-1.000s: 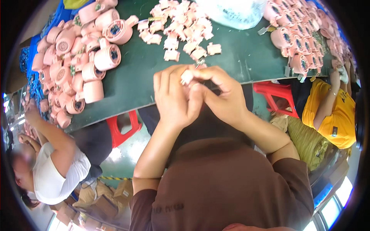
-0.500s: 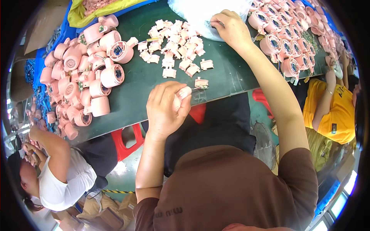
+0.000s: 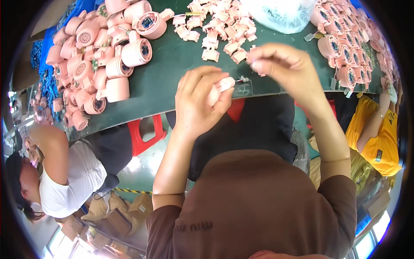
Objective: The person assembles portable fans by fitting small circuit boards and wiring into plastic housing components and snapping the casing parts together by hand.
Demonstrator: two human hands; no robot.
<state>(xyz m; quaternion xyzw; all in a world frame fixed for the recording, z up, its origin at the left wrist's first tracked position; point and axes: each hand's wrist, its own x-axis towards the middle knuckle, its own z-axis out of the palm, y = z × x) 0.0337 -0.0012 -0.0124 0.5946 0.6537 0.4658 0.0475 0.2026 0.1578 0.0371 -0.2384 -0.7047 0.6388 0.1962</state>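
The left hand (image 3: pixel 198 103) is curling around a small pink plastic piece (image 3: pixel 221 86), pinching it between thumb and fingertips so one end is sticking out toward the right hand (image 3: pixel 284 71). That right hand is closing its fingertips on something tiny, too small to make out, just beside the piece and a little above it. A thin wire (image 3: pixel 244 79) is showing between the two hands. Doing this well probably means holding the piece steady and keeping its open end turned toward the right fingers. Beyond both hands, on the green table (image 3: pixel 172 73), a heap of small pink parts (image 3: pixel 220 26) is lying; round pink housings (image 3: pixel 103 60) are piling up left of the left hand.
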